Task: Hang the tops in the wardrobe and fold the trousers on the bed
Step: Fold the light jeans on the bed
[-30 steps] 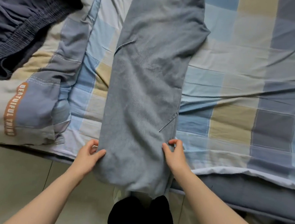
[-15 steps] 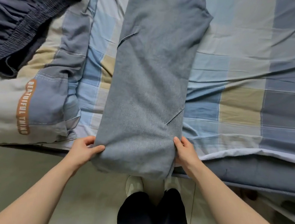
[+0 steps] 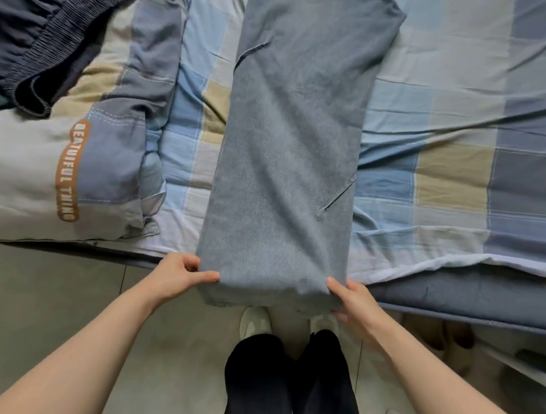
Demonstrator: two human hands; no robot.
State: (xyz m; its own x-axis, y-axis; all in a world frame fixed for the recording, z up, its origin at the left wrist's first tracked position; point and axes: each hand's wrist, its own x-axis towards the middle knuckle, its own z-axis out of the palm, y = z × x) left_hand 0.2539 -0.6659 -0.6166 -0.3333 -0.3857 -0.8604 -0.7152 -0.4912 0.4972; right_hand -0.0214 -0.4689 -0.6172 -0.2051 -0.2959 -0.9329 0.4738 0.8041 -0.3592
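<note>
Grey-blue trousers point(image 3: 288, 162) lie lengthwise on the checked bed sheet point(image 3: 460, 163), legs stacked, their hem end hanging over the bed's near edge. My left hand point(image 3: 178, 274) pinches the left corner of that end between thumb and curled fingers. My right hand point(image 3: 352, 301) grips the right corner, fingers wrapped round the fabric. The waist end runs out of view at the top. Dark navy trousers with an elastic waistband point(image 3: 39, 28) lie bunched at the top left.
A folded duvet point(image 3: 37, 166) with orange lettering sits left of the grey-blue trousers. The bed's grey-blue edge point(image 3: 475, 297) runs along the right. Below are the tiled floor point(image 3: 41, 312), my dark-trousered legs and white shoes point(image 3: 255, 321).
Both hands slid down the trouser legs from beside the fabric on the bed to the hem end at the bed's edge and now grip its corners.
</note>
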